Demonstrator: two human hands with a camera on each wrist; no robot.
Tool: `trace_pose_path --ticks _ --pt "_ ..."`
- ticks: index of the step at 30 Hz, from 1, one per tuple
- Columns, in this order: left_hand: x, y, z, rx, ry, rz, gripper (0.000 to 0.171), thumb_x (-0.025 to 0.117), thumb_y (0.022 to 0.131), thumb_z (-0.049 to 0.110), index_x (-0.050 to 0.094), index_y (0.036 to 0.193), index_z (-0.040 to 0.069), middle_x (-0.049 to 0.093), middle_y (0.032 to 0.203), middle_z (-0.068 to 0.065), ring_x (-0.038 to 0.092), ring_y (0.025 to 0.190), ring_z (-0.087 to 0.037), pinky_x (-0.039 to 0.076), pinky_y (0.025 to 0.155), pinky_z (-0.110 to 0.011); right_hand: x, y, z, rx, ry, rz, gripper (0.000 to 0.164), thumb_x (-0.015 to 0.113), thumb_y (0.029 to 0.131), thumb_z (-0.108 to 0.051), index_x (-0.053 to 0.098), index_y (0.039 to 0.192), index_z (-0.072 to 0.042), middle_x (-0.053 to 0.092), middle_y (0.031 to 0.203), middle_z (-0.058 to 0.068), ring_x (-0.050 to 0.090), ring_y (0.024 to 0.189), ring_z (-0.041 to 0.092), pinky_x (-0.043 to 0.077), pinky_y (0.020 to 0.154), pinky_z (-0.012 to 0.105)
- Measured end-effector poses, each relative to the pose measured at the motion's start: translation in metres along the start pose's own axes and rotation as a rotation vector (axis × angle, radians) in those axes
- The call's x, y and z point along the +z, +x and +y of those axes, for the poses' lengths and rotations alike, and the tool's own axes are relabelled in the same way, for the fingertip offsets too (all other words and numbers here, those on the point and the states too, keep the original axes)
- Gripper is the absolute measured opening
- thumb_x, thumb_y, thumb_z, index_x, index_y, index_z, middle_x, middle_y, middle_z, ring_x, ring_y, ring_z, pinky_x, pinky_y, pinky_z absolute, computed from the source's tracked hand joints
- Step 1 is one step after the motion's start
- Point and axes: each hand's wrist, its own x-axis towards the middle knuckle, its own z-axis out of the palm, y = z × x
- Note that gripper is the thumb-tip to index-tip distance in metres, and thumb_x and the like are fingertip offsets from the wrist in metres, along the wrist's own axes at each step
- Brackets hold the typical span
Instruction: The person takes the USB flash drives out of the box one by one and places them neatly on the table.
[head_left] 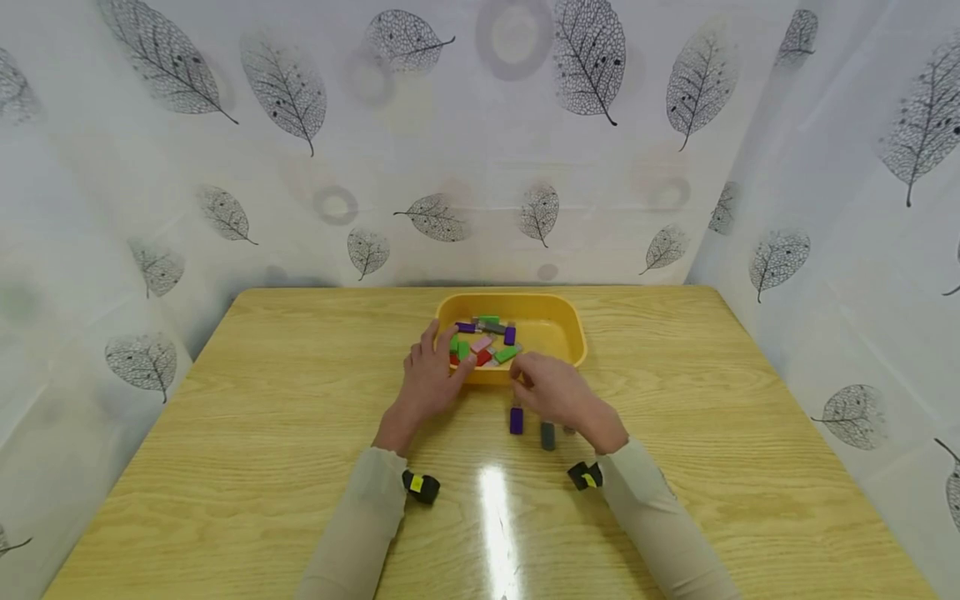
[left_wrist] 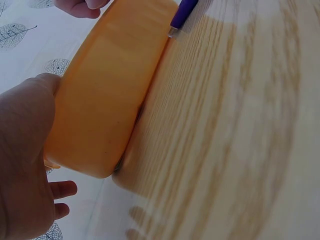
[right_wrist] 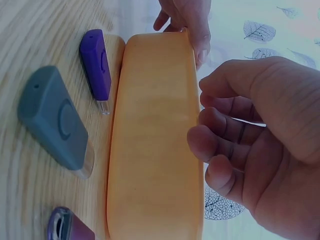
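Note:
A yellow plastic tray [head_left: 567, 325] holds several USB flash drives, among them a pink one [head_left: 481, 343] and a green one [head_left: 507, 354]. My left hand [head_left: 432, 372] grips its near left corner, thumb over the front rim and fingers along the left side. Above the front rim is my right hand [right_wrist: 265, 125], its fingers loosely bent and nothing visible between them. Before the tray lie a purple flash drive [right_wrist: 95, 65], a grey flash drive [right_wrist: 54, 117] and a dark reddish one [right_wrist: 70, 227], partly out of frame.
The tray stands toward the back of a wooden table [head_left: 300, 417]. A white curtain [head_left: 465, 150] with a leaf print hangs behind it and along both sides. Each wrist wears a small black camera band [head_left: 422, 487].

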Motion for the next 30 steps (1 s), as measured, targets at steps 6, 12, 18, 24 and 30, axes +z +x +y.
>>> trace_pose_path --ticks 6,12,18,24,30 --pt "0.0 0.001 0.0 -0.009 0.005 -0.006 0.068 0.045 0.101 0.051 0.026 0.155 0.015 0.007 0.163 -0.015 0.023 0.14 -0.045 0.018 0.114 -0.061 -0.001 0.001 0.005 -0.002 -0.017 0.019 0.012 0.065 0.094 -0.016 0.067 0.102 -0.008 0.061 0.086 -0.001 0.053 0.072 0.012 0.048 0.064 0.028" --pt "0.0 0.001 0.0 -0.011 0.001 -0.012 0.068 0.046 0.101 0.051 0.025 0.155 0.015 0.007 0.163 -0.015 0.023 0.14 -0.045 0.018 0.114 -0.061 -0.002 0.001 0.008 0.011 -0.02 0.032 0.007 0.065 0.094 -0.016 0.065 0.097 -0.01 0.058 0.083 -0.001 0.051 0.07 0.012 0.046 0.062 0.028" --pt "0.0 -0.001 0.0 -0.007 -0.004 -0.012 0.069 0.046 0.101 0.052 0.025 0.155 0.015 0.006 0.163 -0.016 0.023 0.14 -0.045 0.018 0.114 -0.062 -0.002 0.001 0.01 0.009 -0.019 0.051 0.006 0.065 0.093 -0.015 0.065 0.096 -0.01 0.058 0.083 -0.002 0.051 0.071 0.012 0.046 0.062 0.026" --pt "-0.001 -0.001 -0.001 -0.008 -0.015 -0.016 0.07 0.046 0.101 0.052 0.023 0.156 0.015 0.004 0.163 -0.015 0.021 0.141 -0.045 0.017 0.114 -0.062 -0.004 0.002 0.011 0.017 -0.011 0.076 0.006 0.066 0.093 -0.014 0.066 0.096 -0.01 0.062 0.087 0.0 0.055 0.075 0.013 0.05 0.068 0.029" --pt "0.0 -0.001 -0.001 -0.007 -0.013 -0.02 0.07 0.044 0.101 0.054 0.023 0.156 0.016 0.004 0.164 -0.014 0.021 0.141 -0.044 0.016 0.115 -0.06 -0.003 0.003 0.014 0.027 -0.001 0.097 0.007 0.067 0.092 -0.013 0.066 0.097 -0.009 0.065 0.089 0.002 0.057 0.077 0.015 0.052 0.071 0.032"
